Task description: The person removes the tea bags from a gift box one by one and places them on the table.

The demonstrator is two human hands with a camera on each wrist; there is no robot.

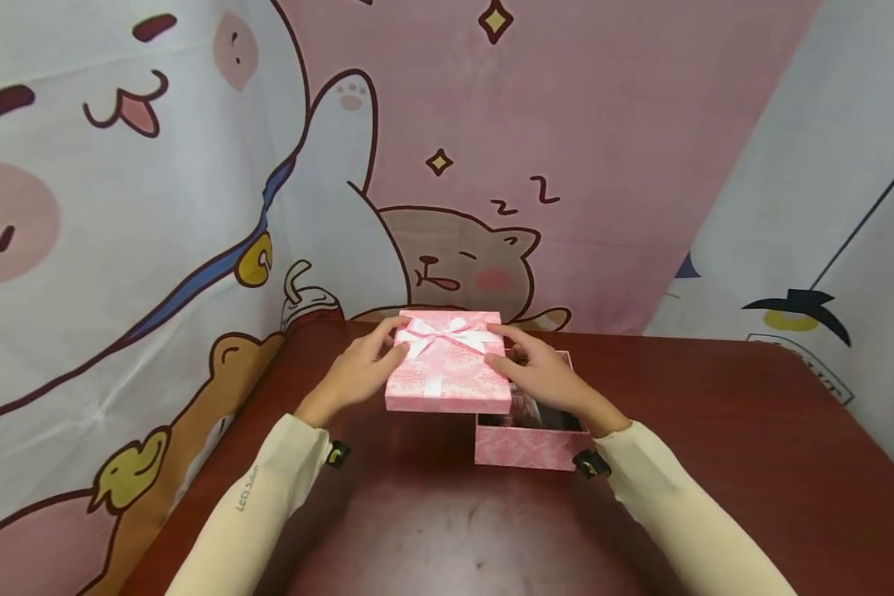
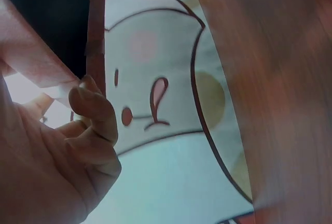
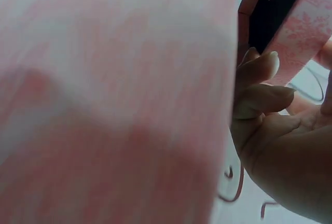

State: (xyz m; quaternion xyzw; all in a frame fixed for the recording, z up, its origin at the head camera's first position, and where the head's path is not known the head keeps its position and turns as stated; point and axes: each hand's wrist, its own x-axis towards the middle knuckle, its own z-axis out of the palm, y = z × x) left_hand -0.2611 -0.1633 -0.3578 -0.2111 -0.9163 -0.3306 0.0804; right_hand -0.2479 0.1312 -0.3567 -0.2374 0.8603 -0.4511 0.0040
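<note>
Both hands hold a pink patterned box lid point(image 1: 454, 382) with a white ribbon bow point(image 1: 447, 334), raised above the table. My left hand point(image 1: 361, 362) grips its left edge, thumb on the top; the left wrist view shows the lid's dark inside point(image 2: 54, 14) over the curled fingers. On the opposite edge, my right hand point(image 1: 540, 372) grips the lid the same way. Below and to the right, partly behind the lid and right hand, stands the open pink box base point(image 1: 525, 447), with something dark and shiny inside. Its pink wall point(image 3: 114, 105) fills much of the right wrist view.
The dark red-brown table point(image 1: 715, 447) extends on both sides of the box and in front of it. Behind it hangs a cartoon-printed cloth point(image 1: 603, 165), which also covers the left side. Black wrist cameras sit by both cream sleeves point(image 1: 261, 488).
</note>
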